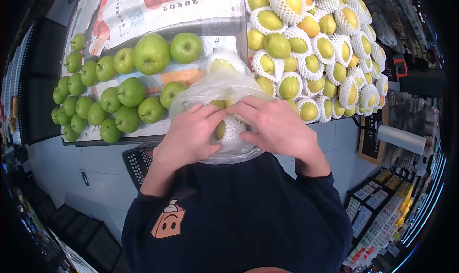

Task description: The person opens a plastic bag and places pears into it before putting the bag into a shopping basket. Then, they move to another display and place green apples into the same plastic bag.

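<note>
A clear plastic bag (196, 93) lies at the front edge of the fruit stand, close to my body. Inside it are yellow-green fruits in white foam nets (235, 129). My left hand (191, 132) is curled over the bag's left side, and my right hand (275, 125) is curled over its right side. The fingertips of both hands nearly meet on the plastic above the netted fruit. Both hands have their fingers bent onto the bag. Another netted fruit (224, 62) shows through the plastic at the far end of the bag.
Green apples (131, 92) stand in rows on the left of the stand, with printed paper (167, 7) behind them. Many netted yellow-green fruits (313, 62) fill the right side. A roll of plastic bags (400, 138) sticks out at the right, above a shelf of packets (377, 211).
</note>
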`<state>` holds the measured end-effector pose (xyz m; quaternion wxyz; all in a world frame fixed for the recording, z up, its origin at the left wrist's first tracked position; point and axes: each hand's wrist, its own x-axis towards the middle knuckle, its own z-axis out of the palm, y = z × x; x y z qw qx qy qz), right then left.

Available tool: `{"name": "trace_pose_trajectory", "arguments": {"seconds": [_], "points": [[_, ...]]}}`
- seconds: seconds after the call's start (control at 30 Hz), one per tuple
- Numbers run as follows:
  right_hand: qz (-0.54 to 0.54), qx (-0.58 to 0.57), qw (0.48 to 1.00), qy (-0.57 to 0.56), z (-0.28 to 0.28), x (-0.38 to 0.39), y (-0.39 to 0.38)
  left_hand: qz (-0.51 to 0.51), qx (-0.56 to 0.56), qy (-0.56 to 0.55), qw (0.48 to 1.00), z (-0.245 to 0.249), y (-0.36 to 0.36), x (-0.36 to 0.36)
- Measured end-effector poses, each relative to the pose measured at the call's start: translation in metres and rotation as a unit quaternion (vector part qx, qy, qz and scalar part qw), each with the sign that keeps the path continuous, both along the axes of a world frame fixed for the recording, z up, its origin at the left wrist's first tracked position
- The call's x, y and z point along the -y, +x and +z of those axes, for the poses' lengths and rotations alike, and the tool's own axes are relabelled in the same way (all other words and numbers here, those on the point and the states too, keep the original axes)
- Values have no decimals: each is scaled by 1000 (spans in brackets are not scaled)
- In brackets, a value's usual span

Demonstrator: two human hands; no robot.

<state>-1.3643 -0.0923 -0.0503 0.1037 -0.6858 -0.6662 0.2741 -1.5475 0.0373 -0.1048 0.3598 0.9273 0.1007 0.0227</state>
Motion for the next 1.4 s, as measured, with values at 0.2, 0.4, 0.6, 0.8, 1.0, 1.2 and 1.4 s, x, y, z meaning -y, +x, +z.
{"name": "trace_pose_trajectory", "arguments": {"seconds": [0.2, 0.4, 0.6, 0.8, 1.0, 1.2, 1.4], "points": [[-22, -11, 1000, 16, -4, 6, -1, -2, -36, 41, 998, -16, 11, 14], [-59, -14, 997, 56, -13, 7, -1, 25, -132, 70, 989, -15, 23, 30], [-86, -28, 994, 61, -21, 7, -1, 9, -157, 31, 987, -12, 23, 30], [-88, -58, 991, 79, -24, 7, 2, -16, -139, -106, 984, -21, 16, 13], [-91, -62, 990, 91, -28, 7, 1, -50, -86, -60, 993, -24, 14, 7], [-98, -63, 990, 73, -26, 6, 0, -2, -146, -123, 982, -4, 14, 7], [-114, -75, 986, 94, -30, 9, 0, 50, 4, -153, 987, -7, -6, -5]]}}
